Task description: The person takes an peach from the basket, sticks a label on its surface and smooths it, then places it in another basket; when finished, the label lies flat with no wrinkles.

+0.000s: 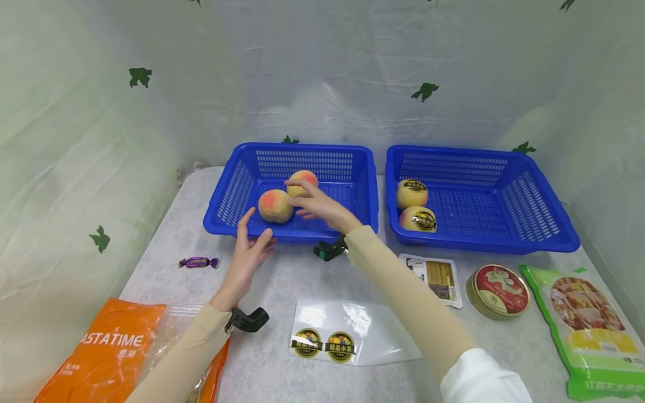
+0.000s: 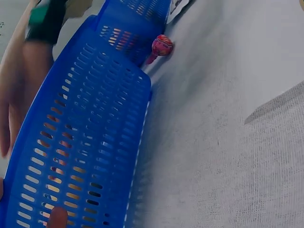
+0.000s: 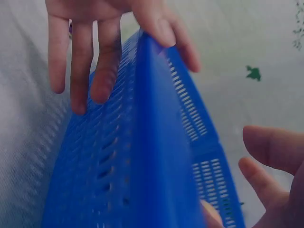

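Two peaches, a nearer peach [image 1: 275,206] and a farther peach [image 1: 304,180], sit in the left blue basket [image 1: 370,184]. Over them reaches my right hand [image 1: 322,206], fingers extended and spread; whether it touches the fruit is hard to tell. At the basket's front rim is my left hand [image 1: 248,254]. In the right wrist view this left hand [image 3: 99,42] straddles the rim, several straight fingers outside the wall and its thumb against the edge. On the table lies a clear sheet [image 1: 383,336] bearing two round black-and-gold stickers [image 1: 340,347].
Two stickered peaches [image 1: 417,219] lie in the right blue basket [image 1: 554,240]. Along the front are a purple-wrapped candy [image 1: 199,262], an orange bag [image 1: 111,352], a white-edged packet [image 1: 438,278], a round red tin [image 1: 499,291] and a green food bag [image 1: 589,330]. A lollipop [image 2: 162,45] lies beside the baskets.
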The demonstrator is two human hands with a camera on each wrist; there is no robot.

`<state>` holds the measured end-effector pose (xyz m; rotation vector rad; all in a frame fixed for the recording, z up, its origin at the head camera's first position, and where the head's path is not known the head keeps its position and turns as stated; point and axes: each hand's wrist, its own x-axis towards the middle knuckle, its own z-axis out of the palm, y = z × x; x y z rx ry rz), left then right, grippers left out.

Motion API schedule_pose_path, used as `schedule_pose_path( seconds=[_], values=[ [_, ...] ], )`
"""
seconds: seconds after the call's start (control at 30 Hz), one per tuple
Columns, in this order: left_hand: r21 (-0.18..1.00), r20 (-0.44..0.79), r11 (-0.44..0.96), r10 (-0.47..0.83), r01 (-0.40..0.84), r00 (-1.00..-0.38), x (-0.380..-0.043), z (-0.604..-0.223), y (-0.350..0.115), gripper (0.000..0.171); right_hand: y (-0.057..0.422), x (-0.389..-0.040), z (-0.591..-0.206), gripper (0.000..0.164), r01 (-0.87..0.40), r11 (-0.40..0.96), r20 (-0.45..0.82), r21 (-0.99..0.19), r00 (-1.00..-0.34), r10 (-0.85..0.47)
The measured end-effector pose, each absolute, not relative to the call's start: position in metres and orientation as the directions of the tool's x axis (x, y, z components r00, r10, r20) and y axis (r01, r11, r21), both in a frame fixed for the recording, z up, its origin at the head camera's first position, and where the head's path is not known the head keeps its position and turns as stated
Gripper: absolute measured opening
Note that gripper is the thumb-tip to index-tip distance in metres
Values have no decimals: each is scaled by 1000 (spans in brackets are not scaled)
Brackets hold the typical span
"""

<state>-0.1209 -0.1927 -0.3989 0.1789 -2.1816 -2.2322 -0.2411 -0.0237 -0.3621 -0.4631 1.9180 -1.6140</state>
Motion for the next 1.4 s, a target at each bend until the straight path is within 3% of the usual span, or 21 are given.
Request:
schedule_pose_path(
  seconds=[0.27, 0.57, 1.2, 1.4],
  values=[
    [996, -91, 4, -71, -91, -993, -115, -384, -187, 61, -57, -249, -374, 54, 224, 303, -359, -926, -769, -528],
    [996, -87, 18, -75, -89, -993, -115, -385, -188, 62, -79, -248, -376, 58, 302, 269, -402, -914, -760, -511],
    [996, -86, 27, -89, -89, -992, -115, -384, -188, 59, -66, -249, -362, 40, 295, 101, -304, -950, -799, -519],
    [995, -89, 32, -85, -92, -992, -115, -384, -187, 59, -33, -253, -345, 47, 243, 81, -238, -967, -734, -636]
  ],
)
